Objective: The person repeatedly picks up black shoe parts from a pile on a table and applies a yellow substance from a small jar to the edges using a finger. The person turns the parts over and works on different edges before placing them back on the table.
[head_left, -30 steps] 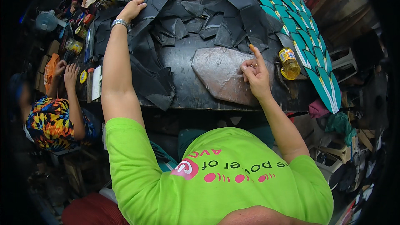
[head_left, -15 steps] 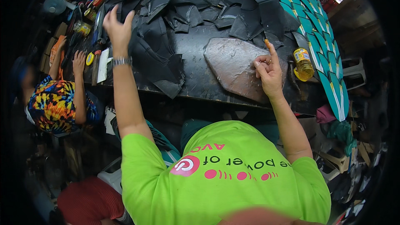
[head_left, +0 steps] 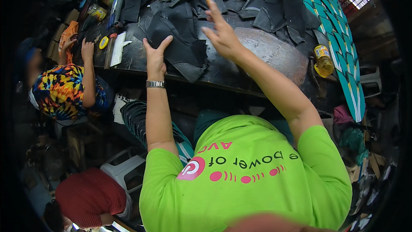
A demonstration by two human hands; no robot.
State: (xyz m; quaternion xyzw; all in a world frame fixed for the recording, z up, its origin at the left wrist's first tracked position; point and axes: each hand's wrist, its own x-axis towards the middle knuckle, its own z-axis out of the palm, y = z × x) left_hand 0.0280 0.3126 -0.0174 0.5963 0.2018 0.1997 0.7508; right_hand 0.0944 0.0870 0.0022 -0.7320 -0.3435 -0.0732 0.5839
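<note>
Spreading left hand (head_left: pixel 156 60): thumb and forefinger wide apart in a V, at the left edge of the black panels (head_left: pixel 184 58); whether the fingertips press on them I cannot tell.
Metal-band watch (head_left: pixel 155 84): on the left wrist.
Right hand (head_left: pixel 225 41): raised above the table, forefinger stretched out with an orange-yellow tip, thumb set apart, other fingers partly curled.
Black panels: overlapping in a pile near the table's front edge, between the two hands; outlines hard to separate, dark on dark.
Brown slab (head_left: pixel 274 49): flat on the table, partly covered from view by the right forearm.
Dark table (head_left: pixel 221 75): carries all of these; surface scuffed.
Black offcuts (head_left: pixel 272 6): strewn over the far side, beyond the slab.
Clear bottle (head_left: pixel 324 62): yellow contents, right of the slab.
Teal pieces (head_left: pixel 337 45): overlapped in rows, white-striped, along the right side.
White strip (head_left: pixel 117 50): at the table's left, near a yellow lid (head_left: pixel 104 42).
Co-worker (head_left: pixel 60 88): bright patterned shirt, seated left, both hands at the table beside an orange bag (head_left: pixel 71 30).
Second person (head_left: pixel 92 191): dark red top, lower left, near a pale plastic chair (head_left: pixel 124 169).
</note>
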